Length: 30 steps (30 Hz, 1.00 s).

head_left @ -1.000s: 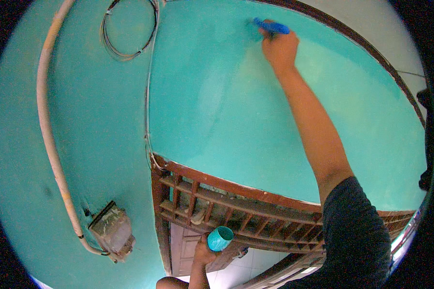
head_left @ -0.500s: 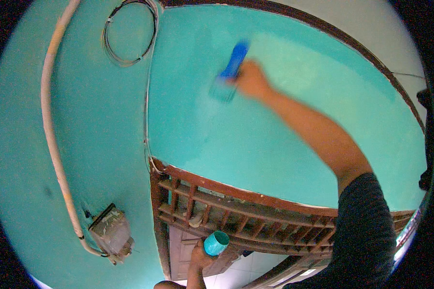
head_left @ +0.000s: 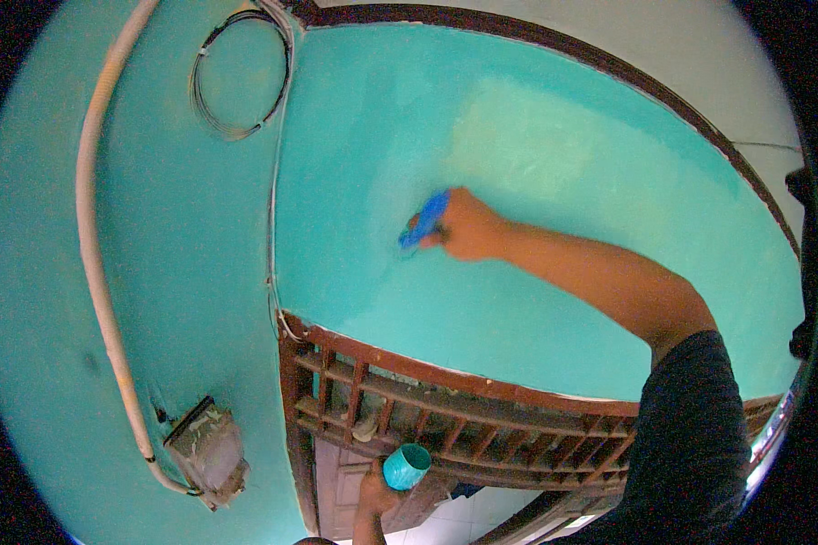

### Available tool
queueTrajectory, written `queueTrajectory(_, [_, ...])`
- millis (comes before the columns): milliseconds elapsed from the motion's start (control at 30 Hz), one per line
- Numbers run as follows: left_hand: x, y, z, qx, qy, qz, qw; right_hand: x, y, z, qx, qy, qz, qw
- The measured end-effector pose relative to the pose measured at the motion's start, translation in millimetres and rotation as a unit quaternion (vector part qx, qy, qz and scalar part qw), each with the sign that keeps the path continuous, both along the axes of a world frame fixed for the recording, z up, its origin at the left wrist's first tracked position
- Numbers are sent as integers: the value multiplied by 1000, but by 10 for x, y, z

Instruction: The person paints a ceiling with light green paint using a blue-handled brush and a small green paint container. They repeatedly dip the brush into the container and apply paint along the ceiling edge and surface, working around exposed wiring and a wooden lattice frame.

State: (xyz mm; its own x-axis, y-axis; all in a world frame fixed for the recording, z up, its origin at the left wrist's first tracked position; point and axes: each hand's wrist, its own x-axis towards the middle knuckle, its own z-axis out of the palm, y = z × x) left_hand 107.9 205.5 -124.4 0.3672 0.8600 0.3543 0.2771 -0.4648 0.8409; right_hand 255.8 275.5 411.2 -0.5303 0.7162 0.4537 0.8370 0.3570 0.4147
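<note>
Your right hand (head_left: 471,225) grips the blue brush (head_left: 433,216) at the wall (head_left: 336,173); your left hand (head_left: 376,496), well apart below, clasps the teal cup (head_left: 405,469). Most wall looks coated; the paler patch (head_left: 523,136), up and right of the brush, seems unfinished.

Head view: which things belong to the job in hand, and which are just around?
In use:
- Blue-handled brush, in the right hand at the turquoise wall
- Turquoise cup, in the left hand

Just around:
- Coiled cable
- Pale pipe
- Grimy box
- Slatted wooden frame
</note>
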Motion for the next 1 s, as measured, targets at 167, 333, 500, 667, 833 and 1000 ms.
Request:
queueTrajectory(167, [-7,11,-89,71,-6,-25,997,156,-229,1553,362,139,47,920])
queueTrajectory(333, [-34,-3,-104,55,13,0,998,242,-257,1514,486,-65,59,869])
queueTrajectory(500, [3,5,-53,71,-12,-2,997,233,-94,274,120,-111,1,987])
queueTrajectory(667, [21,-1,-84,70,26,-6,997,48,-217,1338,195,132,-70,969])
queueTrajectory(833, [11,4,-141,68,-24,-18,997,211,-239,1878,494,-58,6,867])
queueTrajectory(1000, [16,26,-125,42,-28,-6,999,143,-51,372,278,-171,65,943])
